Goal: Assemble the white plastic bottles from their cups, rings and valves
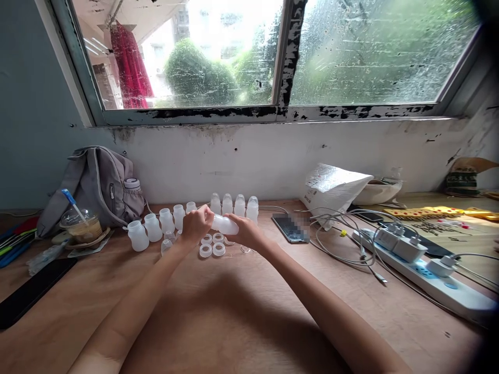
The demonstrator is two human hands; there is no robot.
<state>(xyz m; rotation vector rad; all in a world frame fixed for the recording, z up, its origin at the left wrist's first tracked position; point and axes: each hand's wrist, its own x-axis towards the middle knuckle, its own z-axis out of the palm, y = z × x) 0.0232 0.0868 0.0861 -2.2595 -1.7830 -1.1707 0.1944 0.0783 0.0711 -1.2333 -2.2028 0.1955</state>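
Note:
A frosted white baby bottle lies tilted on its side in the air between my hands. My left hand is closed round its left end, hiding that part. At the other end, the fingers of my right hand grip the bottle's body. Below are several white collar rings on the table. Open bottle bodies stand in a slanting row to the left. Behind my hands, several capped bottles stand upright. Clear domed caps sit partly hidden by my left forearm.
On the left are a grey backpack, an iced drink cup and a black flat case. A phone, tangled white cables, a power strip and a white bag occupy the right. A wall with windows rises behind.

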